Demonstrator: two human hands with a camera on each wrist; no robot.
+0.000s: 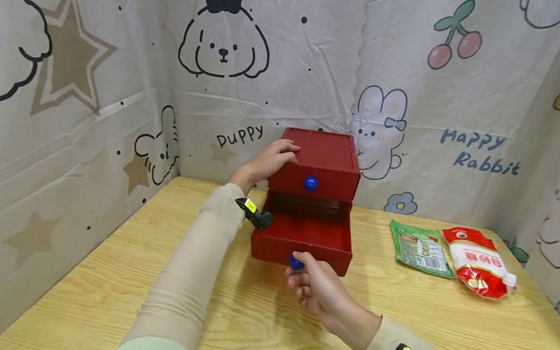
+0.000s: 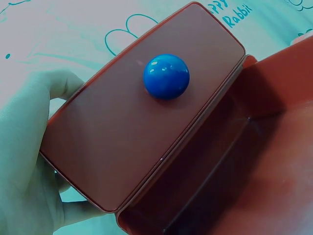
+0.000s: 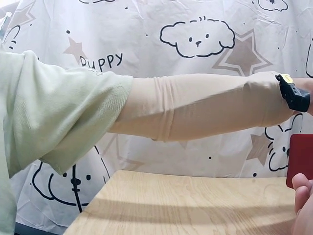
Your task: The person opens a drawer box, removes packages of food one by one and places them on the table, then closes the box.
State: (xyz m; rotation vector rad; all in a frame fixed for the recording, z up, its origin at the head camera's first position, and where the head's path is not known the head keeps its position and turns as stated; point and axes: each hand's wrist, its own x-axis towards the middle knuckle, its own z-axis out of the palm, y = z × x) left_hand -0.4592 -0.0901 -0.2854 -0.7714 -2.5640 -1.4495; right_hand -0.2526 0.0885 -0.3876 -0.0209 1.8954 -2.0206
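Drawer [image 1: 266,247], red, shallow and straight-sided, juts out from the bottom front of a red cabinet [image 1: 319,150], its inner floor lit near the front and shadowed at the back, beneath a closed upper drawer [image 1: 287,180] with a round blue knob [image 1: 311,184]. In front of the cabinet, the right hand [image 1: 324,293] pinches the matching lower knob [image 1: 295,263], while the left hand [image 1: 267,163] rests with fingers spread over the cabinet's top left corner. Right of the cabinet lie a green packet [image 1: 416,247] and a red-and-white bag [image 1: 479,265].
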